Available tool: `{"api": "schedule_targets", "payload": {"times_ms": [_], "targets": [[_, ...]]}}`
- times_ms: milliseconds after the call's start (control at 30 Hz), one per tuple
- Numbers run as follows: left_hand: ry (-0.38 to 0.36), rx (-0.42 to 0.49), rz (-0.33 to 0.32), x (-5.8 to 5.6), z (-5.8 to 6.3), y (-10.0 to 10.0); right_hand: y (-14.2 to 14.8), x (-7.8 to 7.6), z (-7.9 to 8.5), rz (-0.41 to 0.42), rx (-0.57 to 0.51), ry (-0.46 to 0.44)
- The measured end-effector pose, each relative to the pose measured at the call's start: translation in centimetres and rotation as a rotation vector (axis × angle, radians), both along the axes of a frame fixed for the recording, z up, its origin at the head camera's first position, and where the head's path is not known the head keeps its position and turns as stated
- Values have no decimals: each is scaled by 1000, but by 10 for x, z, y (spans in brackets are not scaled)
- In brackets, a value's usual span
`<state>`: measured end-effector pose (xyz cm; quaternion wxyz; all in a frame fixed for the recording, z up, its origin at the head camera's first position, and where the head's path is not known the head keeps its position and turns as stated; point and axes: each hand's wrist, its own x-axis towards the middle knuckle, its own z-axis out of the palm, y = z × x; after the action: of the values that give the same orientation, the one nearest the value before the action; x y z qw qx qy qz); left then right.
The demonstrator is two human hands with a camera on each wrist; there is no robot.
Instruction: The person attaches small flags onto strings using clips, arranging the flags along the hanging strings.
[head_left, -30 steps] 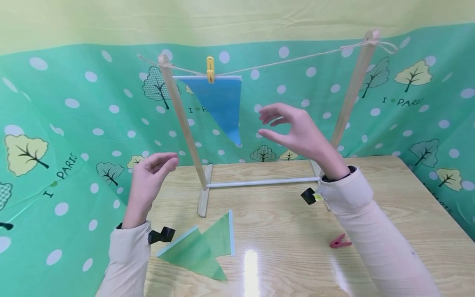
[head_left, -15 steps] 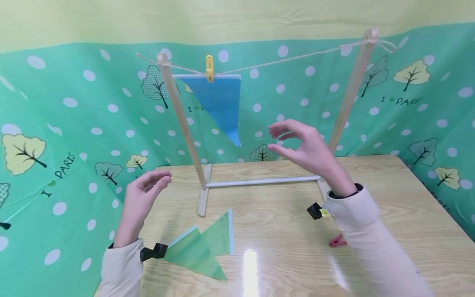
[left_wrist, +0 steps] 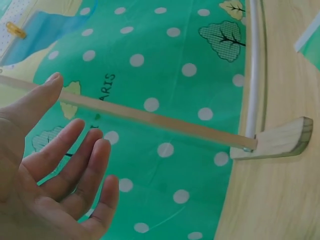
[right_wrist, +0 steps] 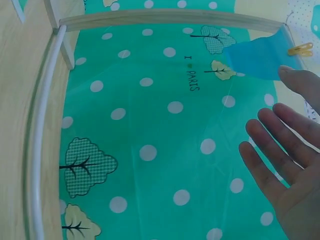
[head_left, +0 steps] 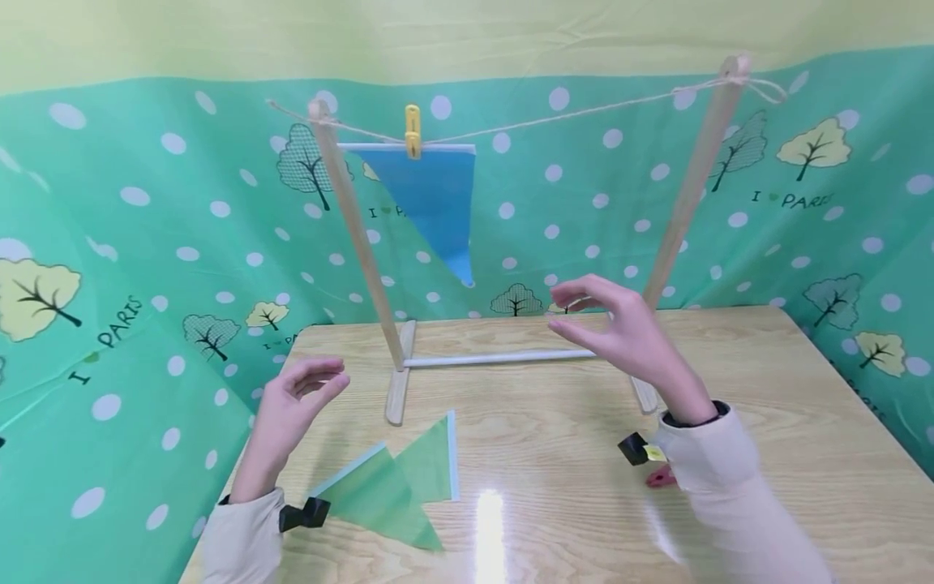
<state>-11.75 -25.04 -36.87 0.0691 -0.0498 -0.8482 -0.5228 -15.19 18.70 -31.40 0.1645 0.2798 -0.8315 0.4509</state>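
A blue triangular flag (head_left: pixel 438 195) hangs from a string (head_left: pixel 554 118), held there by a yellow clothespin (head_left: pixel 413 134). My left hand (head_left: pixel 292 405) hovers left of the stand, above the table, its fingers loosely bent around nothing. To the right, in front of the stand, my right hand (head_left: pixel 620 328) is raised with thumb and fingers apart and holds nothing. Two overlapping green triangular flags (head_left: pixel 387 495) with pale blue edges lie on the table near the left hand. A red clothespin (head_left: pixel 661 476) lies partly hidden by the right sleeve.
The string runs between two wooden posts, the left post (head_left: pixel 357 235) and the right post (head_left: pixel 693 186). A white rod (head_left: pixel 503 358) joins their feet low down. A green printed cloth (head_left: pixel 182 243) surrounds the wooden table (head_left: pixel 554 487) at the back and sides.
My right hand has moved down and slightly right, away from the blue flag. My left hand has come lower. The hanging flag and the flags on the table have stayed in place.
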Motion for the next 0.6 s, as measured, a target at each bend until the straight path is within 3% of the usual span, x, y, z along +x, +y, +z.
{"api": "schedule_targets", "payload": {"times_ms": [600], "targets": [[-109, -106, -6, 4, -39, -4, 27, 13, -49, -31, -8, -89]]}}
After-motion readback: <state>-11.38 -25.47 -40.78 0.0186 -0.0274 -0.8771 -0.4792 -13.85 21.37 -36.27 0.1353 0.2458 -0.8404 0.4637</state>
